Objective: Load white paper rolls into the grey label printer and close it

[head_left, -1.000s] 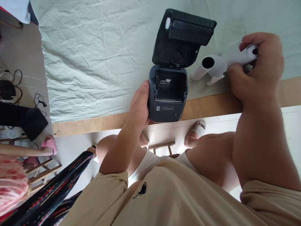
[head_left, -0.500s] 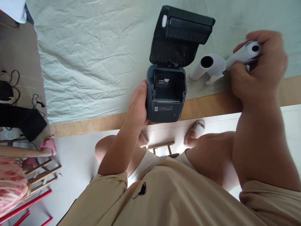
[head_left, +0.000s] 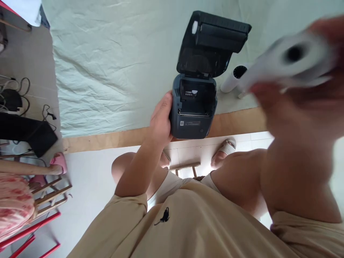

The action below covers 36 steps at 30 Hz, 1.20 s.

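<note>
A dark grey portable label printer (head_left: pixel 191 125) sits at the table's near edge, its lid (head_left: pixel 204 57) swung up and its inner bay showing bare. Against the printer's left side, my left hand (head_left: pixel 161 120) is closed, fingers partly hidden beneath. My right hand (head_left: pixel 301 111), smeared by motion, grips a white paper roll (head_left: pixel 271 61) with a dark hole in its end, raised above the cloth at the right. Partly behind it, a second white roll (head_left: pixel 228 84) with a dark round core rests on the cloth, beside the printer.
A pale green cloth (head_left: pixel 107 71) covers the table up to its wooden edge (head_left: pixel 107 139). On the left, another person's leg in a pink slipper (head_left: pixel 59 163) shows near a wooden stool (head_left: pixel 52 195), a black box (head_left: pixel 29 132) and cables (head_left: pixel 24 89).
My right hand has lifted the paper roll off the cloth, up and closer to the camera. My left hand keeps its hold on the printer. The view has shifted slightly.
</note>
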Motion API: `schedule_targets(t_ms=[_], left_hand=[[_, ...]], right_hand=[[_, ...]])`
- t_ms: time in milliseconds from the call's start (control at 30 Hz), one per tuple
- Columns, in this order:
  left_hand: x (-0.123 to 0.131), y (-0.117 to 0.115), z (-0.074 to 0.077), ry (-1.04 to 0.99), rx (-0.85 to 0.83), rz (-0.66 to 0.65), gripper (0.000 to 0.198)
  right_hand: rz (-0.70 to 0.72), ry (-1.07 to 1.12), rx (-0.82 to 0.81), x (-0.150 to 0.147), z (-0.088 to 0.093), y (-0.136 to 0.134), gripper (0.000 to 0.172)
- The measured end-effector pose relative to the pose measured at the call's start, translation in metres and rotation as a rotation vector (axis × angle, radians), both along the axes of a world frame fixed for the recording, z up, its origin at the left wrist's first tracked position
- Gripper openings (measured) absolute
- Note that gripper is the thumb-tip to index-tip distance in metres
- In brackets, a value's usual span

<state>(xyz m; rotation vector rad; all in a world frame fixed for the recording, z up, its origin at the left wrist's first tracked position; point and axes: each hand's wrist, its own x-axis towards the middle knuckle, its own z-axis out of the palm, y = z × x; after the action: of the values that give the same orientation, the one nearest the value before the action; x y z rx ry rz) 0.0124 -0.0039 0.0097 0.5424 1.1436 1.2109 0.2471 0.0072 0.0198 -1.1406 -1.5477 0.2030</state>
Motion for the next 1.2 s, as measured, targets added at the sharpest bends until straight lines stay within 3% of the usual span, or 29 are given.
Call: schedule_targets(t_ms=[67, 167, 233, 333, 500, 600, 700, 833, 900, 1000, 1067, 1200], left_hand=[[-0.001, 0.000, 0.003, -0.023, -0.002, -0.072, 0.037], [-0.003, -0.003, 0.008, -0.027, 0.049, -0.174, 0.031], [-0.006, -0.006, 0.009, 0.000, 0.104, -0.214, 0.021], [-0.010, -0.008, 0.009, 0.072, 0.114, -0.264, 0.023], [-0.012, -0.008, 0.011, 0.069, 0.095, -0.291, 0.023], [-0.013, -0.008, 0.010, -0.012, 0.122, -0.284, 0.019], [-0.018, -0.006, 0.000, -0.070, 0.147, -0.295, 0.024], [-0.025, -0.001, -0.016, -0.059, 0.239, -0.374, 0.038], [-0.027, 0.001, -0.020, 0.007, 0.261, -0.383, 0.045], [-0.027, 0.002, -0.024, 0.086, 0.314, -0.343, 0.063], [-0.027, 0.002, -0.026, 0.130, 0.329, -0.337, 0.072], [-0.029, 0.002, -0.029, 0.154, 0.362, -0.368, 0.076]], right_hand=[[0.137, -0.310, 0.047, -0.035, 0.012, -0.015, 0.033], [0.041, -0.438, -0.018, -0.062, 0.013, -0.022, 0.035], [-0.001, -0.467, -0.118, -0.063, 0.006, -0.018, 0.025], [0.059, -0.440, -0.089, -0.058, -0.004, -0.009, 0.010], [0.088, -0.334, 0.173, -0.066, -0.007, -0.009, 0.015], [0.112, -0.346, 0.226, -0.071, -0.009, -0.016, 0.013], [0.218, -0.378, 0.201, -0.071, -0.015, -0.022, 0.007], [0.257, -0.290, 0.285, -0.069, -0.020, -0.021, 0.031], [0.233, -0.243, 0.333, -0.067, -0.020, -0.016, 0.027], [0.131, -0.182, 0.326, -0.063, -0.019, -0.011, 0.006], [0.066, -0.144, 0.276, -0.060, -0.017, -0.011, 0.015], [0.058, -0.124, 0.013, -0.058, -0.014, -0.018, 0.034]])
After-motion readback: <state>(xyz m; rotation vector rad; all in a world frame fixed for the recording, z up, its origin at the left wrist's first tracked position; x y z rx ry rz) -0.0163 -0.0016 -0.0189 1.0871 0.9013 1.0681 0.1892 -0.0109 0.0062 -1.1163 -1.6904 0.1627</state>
